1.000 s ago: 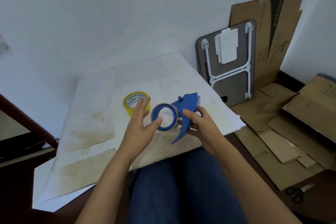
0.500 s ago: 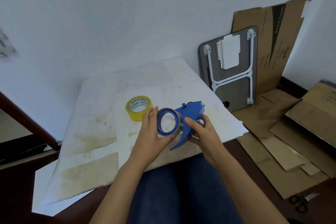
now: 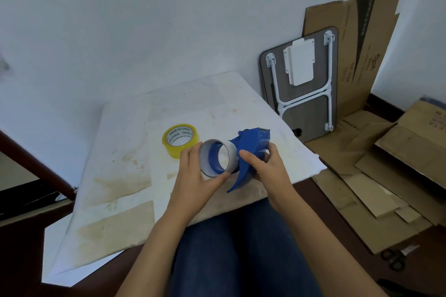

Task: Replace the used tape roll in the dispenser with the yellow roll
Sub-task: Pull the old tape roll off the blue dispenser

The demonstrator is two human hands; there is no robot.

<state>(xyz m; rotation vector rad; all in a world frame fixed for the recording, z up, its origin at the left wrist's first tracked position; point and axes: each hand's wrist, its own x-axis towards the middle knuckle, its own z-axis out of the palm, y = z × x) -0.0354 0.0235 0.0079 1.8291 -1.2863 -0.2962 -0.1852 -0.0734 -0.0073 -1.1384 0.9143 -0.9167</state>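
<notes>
Stained white table (image 3: 125, 176), flattened cardboard (image 3: 386, 176) beside

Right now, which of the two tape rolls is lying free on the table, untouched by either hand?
The yellow tape roll, printed "MADE IN CHINA" inside its core. The other, a near-empty grey cardboard core on the blue plastic dispenser, is gripped by the left hand.

The yellow roll (image 3: 180, 140) is showing the words "MADE IN CHINA" again and again around its white inside ring. The cardboard (image 3: 357, 38) by the wall is carrying dark print, too blurry to read.
</notes>
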